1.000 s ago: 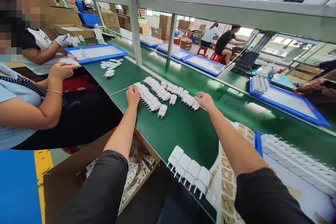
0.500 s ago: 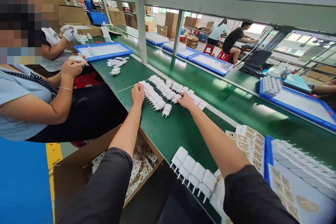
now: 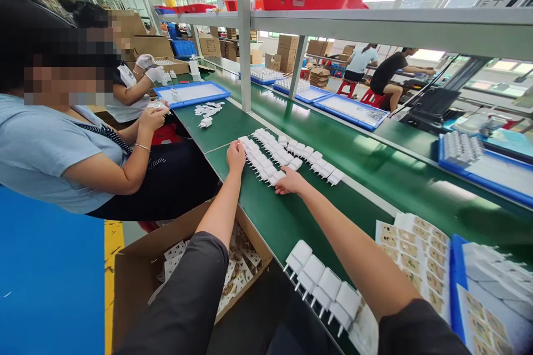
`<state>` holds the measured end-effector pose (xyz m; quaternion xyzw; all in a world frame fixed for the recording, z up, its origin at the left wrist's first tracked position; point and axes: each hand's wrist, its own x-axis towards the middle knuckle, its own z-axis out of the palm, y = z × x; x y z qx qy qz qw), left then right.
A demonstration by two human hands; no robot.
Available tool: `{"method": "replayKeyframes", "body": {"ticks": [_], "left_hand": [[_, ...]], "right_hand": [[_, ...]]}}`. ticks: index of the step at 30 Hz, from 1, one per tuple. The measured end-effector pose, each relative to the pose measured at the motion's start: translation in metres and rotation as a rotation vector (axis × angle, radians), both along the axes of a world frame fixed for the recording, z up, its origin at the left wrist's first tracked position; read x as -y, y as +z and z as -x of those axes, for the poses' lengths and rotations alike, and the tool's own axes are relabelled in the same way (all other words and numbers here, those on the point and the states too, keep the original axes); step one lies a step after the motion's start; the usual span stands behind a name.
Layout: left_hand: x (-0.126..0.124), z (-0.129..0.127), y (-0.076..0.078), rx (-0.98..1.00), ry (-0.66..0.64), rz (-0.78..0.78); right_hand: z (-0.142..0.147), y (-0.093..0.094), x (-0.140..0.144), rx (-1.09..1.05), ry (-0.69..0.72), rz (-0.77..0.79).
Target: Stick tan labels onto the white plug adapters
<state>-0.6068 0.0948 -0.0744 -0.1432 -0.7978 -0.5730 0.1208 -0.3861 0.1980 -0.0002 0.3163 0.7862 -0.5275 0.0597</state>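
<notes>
White plug chargers with thin pins lie in slanting rows on the green bench. At the far end of the nearest row (image 3: 259, 160), my left hand (image 3: 236, 156) rests with curled fingers against the end charger. My right hand (image 3: 290, 181) is closed around the charger (image 3: 276, 177) at that row's near end, its fingers partly hiding it. Just beyond lies a second row (image 3: 272, 145), with one charger (image 3: 295, 163) close to my right fingers. A third, looser row (image 3: 312, 156) runs along the bench's metal strip. Several more chargers (image 3: 322, 285) line the front edge.
Sticker sheets (image 3: 416, 255) and a blue-rimmed tray (image 3: 457, 283) lie at the right. An open carton (image 3: 137, 266) with scrap sheets stands below the bench. At the left a co-worker (image 3: 104, 161) sits close by, handling a white piece. A metal post (image 3: 245, 39) supports the shelf overhead.
My right hand has moved from the second row to the near end of the nearest row. The charger lying apart there is now in line with it. The view has shifted left and up.
</notes>
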Motion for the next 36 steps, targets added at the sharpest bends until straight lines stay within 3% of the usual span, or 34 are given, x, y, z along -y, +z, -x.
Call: {"method": "replayKeyframes", "body": {"ticks": [6,10,13,17,19,21,23,25,27,30,33,36], "left_hand": [[0.0,-0.001,0.001,-0.028,0.027,-0.024],[0.001,-0.002,0.004,-0.03,0.055,-0.026],[0.005,-0.008,0.012,-0.016,0.064,-0.017],[0.01,-0.03,0.036,0.007,0.039,-0.006],[0.013,-0.055,0.048,0.015,-0.011,0.0],[0.022,-0.094,0.055,0.018,-0.104,0.012],[0.038,-0.143,0.054,0.02,-0.241,0.043],[0.061,-0.198,0.049,0.026,-0.405,0.097],[0.085,-0.248,0.043,0.045,-0.643,0.204],[0.113,-0.3,0.038,0.106,-0.792,0.33],[0.125,-0.324,0.037,0.125,-0.826,0.379],[0.127,-0.327,0.036,0.102,-0.796,0.39]], "right_hand": [[0.017,0.0,0.005,-0.006,-0.009,-0.02],[0.012,0.012,0.009,-0.016,0.011,-0.051],[-0.024,0.036,0.001,-0.027,0.04,-0.095],[-0.123,0.076,-0.008,-0.011,0.089,-0.186],[-0.183,0.088,-0.002,0.066,0.253,-0.368],[-0.237,0.088,0.011,0.178,0.354,-0.483],[-0.277,0.078,0.027,0.228,0.413,-0.525],[-0.299,0.062,0.042,0.252,0.439,-0.535],[-0.304,0.046,0.053,0.244,0.456,-0.54],[-0.296,0.03,0.062,0.208,0.456,-0.559],[-0.283,0.026,0.065,0.199,0.414,-0.554],[-0.273,0.025,0.064,0.176,0.39,-0.544]]}}
